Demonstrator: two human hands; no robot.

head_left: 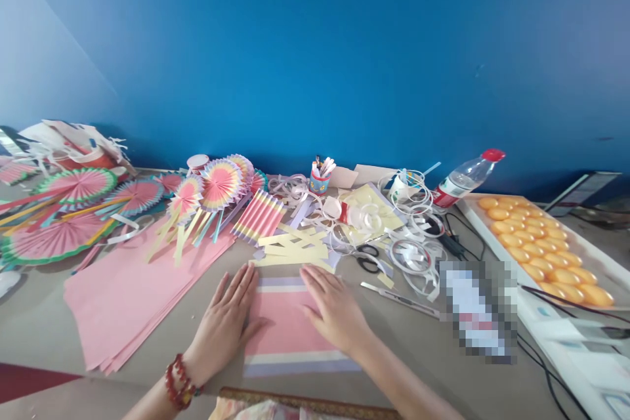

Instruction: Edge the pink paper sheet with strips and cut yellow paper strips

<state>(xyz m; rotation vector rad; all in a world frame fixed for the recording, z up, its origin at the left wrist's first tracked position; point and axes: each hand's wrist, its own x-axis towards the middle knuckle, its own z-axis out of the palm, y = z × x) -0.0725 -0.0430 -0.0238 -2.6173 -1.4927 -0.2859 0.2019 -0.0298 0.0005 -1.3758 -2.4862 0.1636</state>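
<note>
A pink sheet of paper with lilac and cream stripes at its ends (pixel 290 331) lies flat on the table in front of me. My left hand (pixel 227 318) rests palm down on its left edge, fingers stretched out. My right hand (pixel 335 308) lies flat on its upper right part, fingers spread toward the far edge. Neither hand holds anything. A red bead bracelet (pixel 180 384) circles my left wrist.
A stack of pink sheets (pixel 128 295) lies to the left. Folded paper fans (pixel 219 185) and rosettes crowd the back left, yellow strips (pixel 295 246) just beyond the sheet. Scissors (pixel 367 257), white paper rings (pixel 411 252), a bottle (pixel 465 180) and a tray of orange pieces (pixel 541 243) sit right.
</note>
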